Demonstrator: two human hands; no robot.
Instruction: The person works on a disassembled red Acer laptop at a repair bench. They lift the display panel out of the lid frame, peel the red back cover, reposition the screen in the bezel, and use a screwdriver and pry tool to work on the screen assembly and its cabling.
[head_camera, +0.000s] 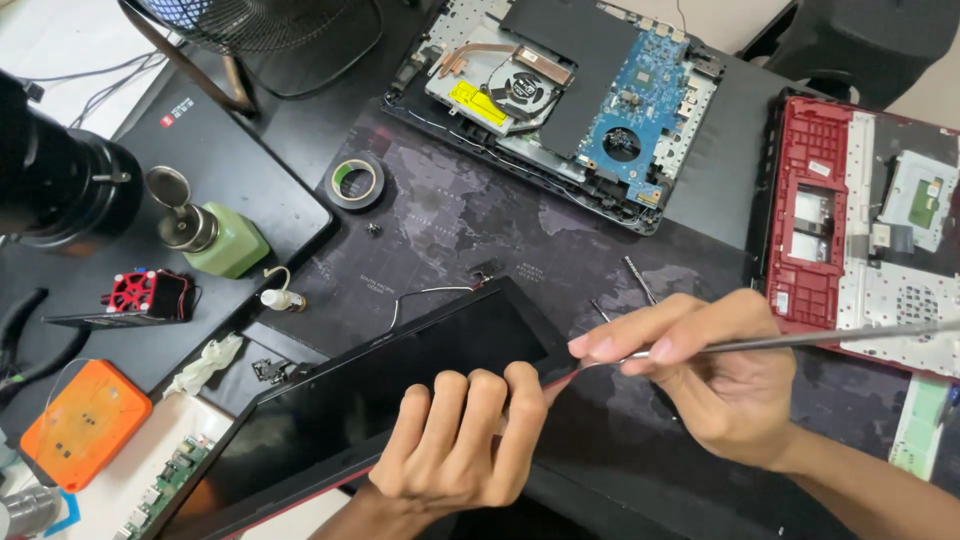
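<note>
Gripping the laptop screen (400, 380), left hand (455, 440) fingers curl; right hand (715, 375) fingers pinch a metal pry tool (800, 340).

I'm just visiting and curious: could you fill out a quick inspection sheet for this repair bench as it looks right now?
Surface: dark desk mat with a faint map print.
Job's things: black screen panel, lying tilted toward the person; thin metal pry tool, tip at the panel's right corner.
Clutter: tape roll, green pump bottle, orange case, small red fan, opened laptop base showing its blue board, red keyboard frame.
Hands: left hand grips the panel's near edge; right hand pinches the pry tool.
Cables: thin white wire at the panel's top edge.
Surroundings: desk fan top left, dark lens-like cylinder far left.
</note>
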